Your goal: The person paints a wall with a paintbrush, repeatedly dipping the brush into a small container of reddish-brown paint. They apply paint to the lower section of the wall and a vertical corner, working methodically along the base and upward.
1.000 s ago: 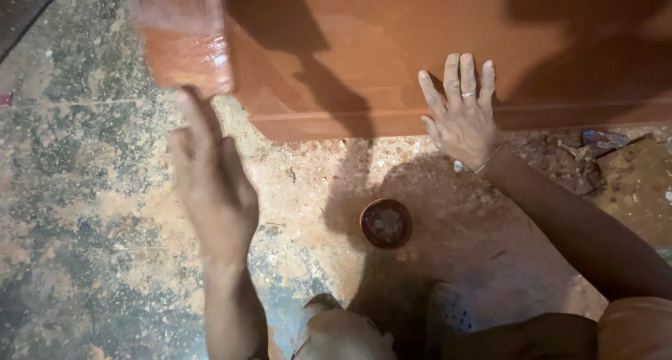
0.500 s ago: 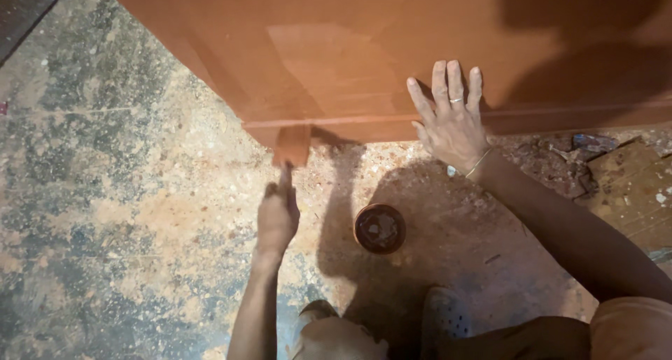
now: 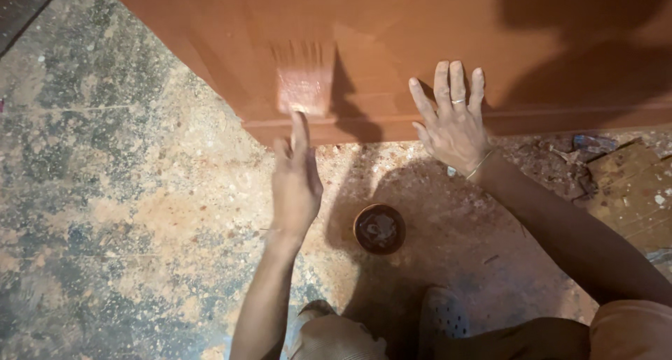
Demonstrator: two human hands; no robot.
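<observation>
Left hand (image 3: 295, 181): closed on wide flat brush (image 3: 304, 87), blurred, bristles laid on reddish-brown wooden panel (image 3: 420, 24) near its lower edge | Right hand (image 3: 453, 118): fingers spread, palm pressed flat on same panel edge | Small round dark tin (image 3: 379, 228): on mottled concrete floor (image 3: 105, 192), between forearms | Scraps (image 3: 588, 150): right of panel.

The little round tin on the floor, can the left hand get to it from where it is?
Probably yes. The tin sits on bare floor just beside the left hand, nothing between them, though that hand holds a brush.
</observation>
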